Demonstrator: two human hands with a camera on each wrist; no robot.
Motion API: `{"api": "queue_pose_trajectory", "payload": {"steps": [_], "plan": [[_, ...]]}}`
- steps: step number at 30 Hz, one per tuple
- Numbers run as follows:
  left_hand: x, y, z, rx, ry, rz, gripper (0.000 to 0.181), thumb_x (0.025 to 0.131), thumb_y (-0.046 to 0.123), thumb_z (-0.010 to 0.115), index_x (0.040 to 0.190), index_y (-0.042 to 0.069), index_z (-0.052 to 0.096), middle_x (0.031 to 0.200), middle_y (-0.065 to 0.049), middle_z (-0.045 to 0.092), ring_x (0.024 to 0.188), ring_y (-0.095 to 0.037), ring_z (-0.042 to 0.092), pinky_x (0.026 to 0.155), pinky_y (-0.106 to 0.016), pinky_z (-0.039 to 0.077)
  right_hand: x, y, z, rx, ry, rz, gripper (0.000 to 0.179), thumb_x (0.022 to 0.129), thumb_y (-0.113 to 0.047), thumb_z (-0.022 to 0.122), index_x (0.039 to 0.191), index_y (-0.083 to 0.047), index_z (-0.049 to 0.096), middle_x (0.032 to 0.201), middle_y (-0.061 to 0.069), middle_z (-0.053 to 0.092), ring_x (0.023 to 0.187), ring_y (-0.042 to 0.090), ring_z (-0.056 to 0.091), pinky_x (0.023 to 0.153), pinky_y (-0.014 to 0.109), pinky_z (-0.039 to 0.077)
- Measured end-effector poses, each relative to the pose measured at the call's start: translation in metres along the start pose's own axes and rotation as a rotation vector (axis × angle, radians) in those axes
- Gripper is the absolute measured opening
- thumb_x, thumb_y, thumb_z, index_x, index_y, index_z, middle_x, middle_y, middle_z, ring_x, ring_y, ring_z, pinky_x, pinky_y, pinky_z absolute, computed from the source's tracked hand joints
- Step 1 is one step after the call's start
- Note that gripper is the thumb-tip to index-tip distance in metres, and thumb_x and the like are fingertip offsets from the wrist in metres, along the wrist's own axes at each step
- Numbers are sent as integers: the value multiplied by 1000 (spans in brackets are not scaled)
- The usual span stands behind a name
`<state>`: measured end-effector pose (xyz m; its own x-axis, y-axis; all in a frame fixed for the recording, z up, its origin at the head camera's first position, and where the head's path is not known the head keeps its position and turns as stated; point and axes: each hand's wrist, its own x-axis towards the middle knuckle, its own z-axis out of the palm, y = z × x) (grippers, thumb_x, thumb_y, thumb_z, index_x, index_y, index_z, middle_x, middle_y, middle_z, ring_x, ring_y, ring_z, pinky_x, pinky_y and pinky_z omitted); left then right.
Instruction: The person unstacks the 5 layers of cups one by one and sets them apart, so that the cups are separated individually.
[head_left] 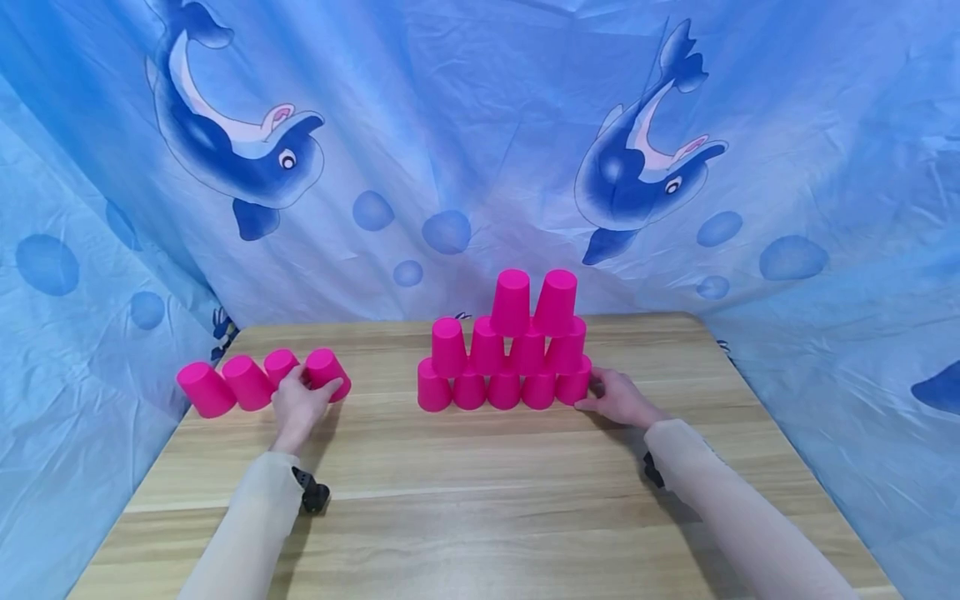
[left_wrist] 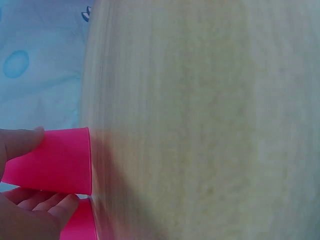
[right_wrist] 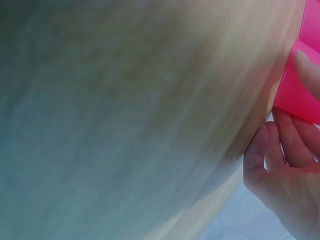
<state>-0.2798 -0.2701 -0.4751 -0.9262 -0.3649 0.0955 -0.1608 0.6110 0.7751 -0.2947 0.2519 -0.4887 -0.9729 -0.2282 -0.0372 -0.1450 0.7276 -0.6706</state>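
Note:
Several pink cups stand upside down on the wooden table in two groups. My left hand [head_left: 298, 404] grips the rightmost pink cup [head_left: 327, 373] of the left group, thumb on one side and fingers on the other; the left wrist view shows this cup [left_wrist: 55, 160] upright with its rim at the tabletop. At the pyramid's lower right corner, my right hand [head_left: 617, 398] holds the end cup [head_left: 572, 385] of the bottom row between thumb and fingers. In the right wrist view the thumb lies across that cup's wall [right_wrist: 295, 90].
The pyramid has a bottom row, a second row [head_left: 487, 348] and two cups [head_left: 513, 302] side by side on top. Left of my left hand are three more cups [head_left: 247, 383]. A blue dolphin curtain [head_left: 480, 150] hangs behind the wooden table [head_left: 480, 500].

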Motion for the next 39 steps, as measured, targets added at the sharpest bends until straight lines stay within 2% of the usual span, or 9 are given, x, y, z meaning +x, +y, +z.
{"api": "queue_pose_trajectory", "payload": {"steps": [5,14,16,19,21,24,26,35,39], "plan": [[-3,2,-1,9,6,5,70,83,34,75,135,-1,47,123,-26,56,111,-42,53,92,-53,45,0,-1,0,10,-7,5,70,76,-25,82,136,-8,50,127,12,56,115,34,53,92,48,47],[-1,38,-16,0,151,223,79,82,34,75,144,-1,38,139,-23,44,124,-46,39,100,-57,34,1,0,1,2,-4,0,68,76,-24,82,135,-8,51,126,11,57,115,34,53,91,48,47],[-1,49,-18,11,173,260,80,83,36,74,145,1,37,134,-24,49,106,-44,51,95,-55,38,2,0,0,2,-4,4,68,76,-24,82,135,-8,51,126,11,57,115,34,53,92,48,47],[-4,66,-18,21,177,311,78,84,37,73,145,3,38,113,-23,60,67,-34,51,81,-49,44,1,-1,0,3,-2,13,69,76,-24,82,136,-8,50,127,11,56,115,34,53,92,48,47],[-7,77,-14,6,175,355,76,83,34,74,143,1,41,110,-23,61,64,-32,53,79,-47,47,1,-1,0,1,0,9,70,77,-24,82,136,-8,50,127,11,56,116,34,53,92,48,47],[-15,96,-8,-48,142,393,73,82,30,76,140,0,44,125,-21,57,98,-35,61,92,-49,43,1,-1,-1,0,1,-1,70,77,-25,82,136,-7,50,127,12,56,116,35,52,92,49,46],[-20,108,-3,-85,113,402,73,81,30,77,139,0,45,137,-19,49,124,-38,45,101,-51,36,1,-1,-1,-2,0,-4,70,77,-25,82,136,-6,49,128,13,56,116,36,52,92,50,46],[-35,157,17,-299,2,495,65,79,30,80,130,-1,54,127,-16,57,115,-30,55,97,-38,44,0,-2,0,-9,0,9,70,77,-24,82,136,-6,50,128,14,56,116,36,52,93,50,46],[-40,174,24,-353,-76,492,65,79,32,79,131,1,54,127,-14,58,115,-27,56,97,-36,44,0,-2,0,-9,-2,3,69,77,-24,81,136,-6,50,128,14,56,116,37,52,93,50,46]]}}
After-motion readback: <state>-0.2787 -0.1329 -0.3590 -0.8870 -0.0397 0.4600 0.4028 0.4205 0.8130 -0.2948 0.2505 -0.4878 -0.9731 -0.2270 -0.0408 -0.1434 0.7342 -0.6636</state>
